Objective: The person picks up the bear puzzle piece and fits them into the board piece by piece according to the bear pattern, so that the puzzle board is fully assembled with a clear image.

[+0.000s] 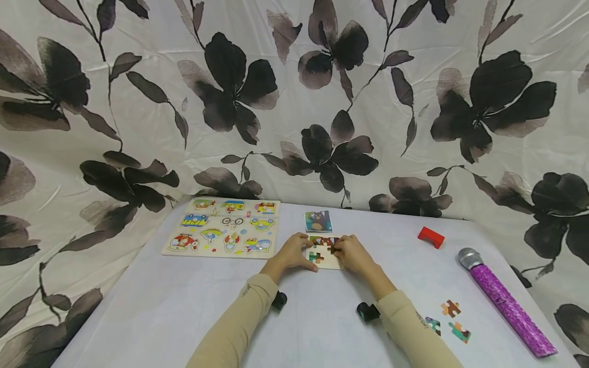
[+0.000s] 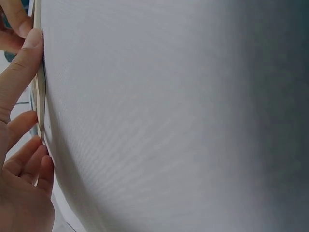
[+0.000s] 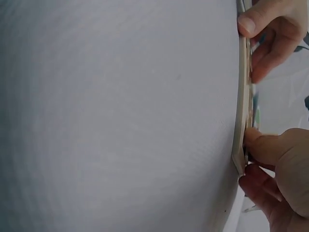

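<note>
A small wooden jigsaw board (image 1: 329,261) lies in front of me, partly filled with brown and green pieces along its top and left. My left hand (image 1: 293,252) holds its left side, thumb at the front edge and fingers at the left edge. In the left wrist view that thumb (image 2: 21,65) rests against the board's edge. At the board's right side my right hand (image 1: 358,255) pinches a dark brown puzzle piece (image 1: 332,249), largely hidden by the fingers. The right wrist view shows the right hand (image 3: 282,169) at the board's corner.
Behind the board lies a bear picture card (image 1: 318,221). A vehicle peg puzzle (image 1: 221,232) is at left. To the right are a red block (image 1: 431,237), a purple glitter microphone (image 1: 511,306) and loose puzzle pieces (image 1: 459,332). A floral cloth (image 1: 285,102) hangs behind.
</note>
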Tool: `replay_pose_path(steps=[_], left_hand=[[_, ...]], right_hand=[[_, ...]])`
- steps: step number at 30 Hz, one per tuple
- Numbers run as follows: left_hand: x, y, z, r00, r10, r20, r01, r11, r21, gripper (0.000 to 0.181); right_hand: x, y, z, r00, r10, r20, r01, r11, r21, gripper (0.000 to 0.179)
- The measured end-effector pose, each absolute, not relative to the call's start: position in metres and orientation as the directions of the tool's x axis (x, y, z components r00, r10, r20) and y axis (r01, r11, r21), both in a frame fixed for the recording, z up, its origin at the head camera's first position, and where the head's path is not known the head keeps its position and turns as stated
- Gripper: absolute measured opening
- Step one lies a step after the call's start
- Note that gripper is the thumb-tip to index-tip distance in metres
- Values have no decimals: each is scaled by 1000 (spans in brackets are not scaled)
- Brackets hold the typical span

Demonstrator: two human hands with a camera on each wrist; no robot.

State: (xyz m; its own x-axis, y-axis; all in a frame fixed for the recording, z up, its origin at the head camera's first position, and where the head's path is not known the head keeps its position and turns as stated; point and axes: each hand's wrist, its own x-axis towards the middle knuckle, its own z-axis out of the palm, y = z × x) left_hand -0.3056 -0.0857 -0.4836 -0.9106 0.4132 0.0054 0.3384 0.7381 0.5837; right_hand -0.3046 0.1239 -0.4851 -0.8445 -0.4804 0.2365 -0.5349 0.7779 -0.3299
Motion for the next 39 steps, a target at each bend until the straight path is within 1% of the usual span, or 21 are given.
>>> replay_pose_path(steps=[5, 9, 13, 19, 24, 26, 31, 34, 36, 39], left_hand=[[-305, -85, -483, -912, 411, -5, 331, 742, 583, 71], [-306, -85, -484, -914, 406, -7, 325, 741, 587, 72], [-306, -85, -484, -914, 406, -2, 328, 742, 585, 73], [-306, -85, -484, -913, 409, -5, 330, 744, 580, 73], [-306, -85, -482, -914, 406, -11, 323, 743, 586, 74], [-306, -85, -482, -914, 405, -10, 323, 743, 586, 74], [-308, -86, -482, -914, 405, -6, 326, 744, 583, 74], [-307, -86, -482, -914, 406, -4, 328, 743, 583, 74], [-307, -85, -482, -914, 405, -7, 325, 743, 585, 74], [-306, -85, -482, -914, 405, -13, 320, 742, 590, 75]], right_hand=[[-305, 124, -487, -830, -489, 267, -556, 763, -331, 18], [-304, 126, -489, -802, -515, 303, -593, 747, -300, 14], [-303, 126, -487, -813, -509, 281, -579, 759, -299, 15], [-300, 121, -483, -840, -494, 225, -541, 794, -278, 11], [-298, 120, -482, -857, -477, 197, -515, 811, -276, 15], [-299, 121, -482, -855, -479, 198, -518, 806, -285, 16], [-302, 125, -483, -828, -515, 220, -560, 774, -297, 18], [-304, 128, -484, -834, -506, 220, -552, 759, -344, 18], [-305, 130, -484, -858, -467, 215, -513, 755, -409, 17], [-305, 132, -483, -908, -368, 202, -418, 741, -526, 15]])
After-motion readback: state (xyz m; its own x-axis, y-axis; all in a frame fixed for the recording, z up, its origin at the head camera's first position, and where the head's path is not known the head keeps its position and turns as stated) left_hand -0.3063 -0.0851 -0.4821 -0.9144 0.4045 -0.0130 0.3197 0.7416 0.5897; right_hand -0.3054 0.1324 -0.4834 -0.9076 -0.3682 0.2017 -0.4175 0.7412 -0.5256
